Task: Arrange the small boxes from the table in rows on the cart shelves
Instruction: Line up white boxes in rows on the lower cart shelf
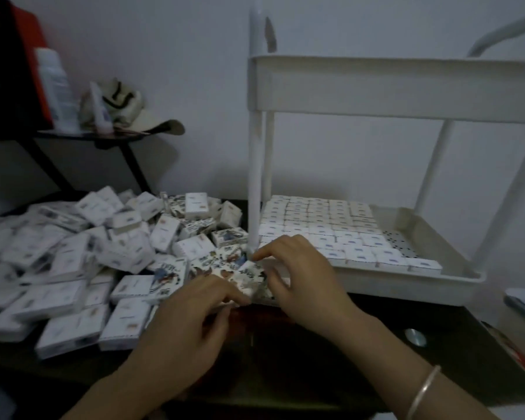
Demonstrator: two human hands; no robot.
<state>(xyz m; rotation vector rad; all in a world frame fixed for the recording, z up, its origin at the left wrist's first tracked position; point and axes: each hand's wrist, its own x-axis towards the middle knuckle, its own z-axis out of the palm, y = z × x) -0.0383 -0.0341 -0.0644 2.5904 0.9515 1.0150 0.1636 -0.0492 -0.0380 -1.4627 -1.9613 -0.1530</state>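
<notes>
A loose heap of small white boxes [82, 256] covers the left half of the dark table [346, 353]. A white cart [406, 86] stands on the right; its lower shelf [455, 277] holds neat rows of boxes [331, 237]. Both hands meet at the shelf's front left corner. My right hand [303, 280] pinches a small box with a printed picture [250, 272]. My left hand [194, 325] touches the same box from the left with curled fingers. Part of that box is hidden by the fingers.
A cart post [256, 165] rises just behind my fingers. The right part of the lower shelf shows bare perforated floor [400, 241]. A dark side stand at the back left carries a white bottle [56, 86] and a cap [128, 110]. A round metal grommet [415, 336] sits in the tabletop.
</notes>
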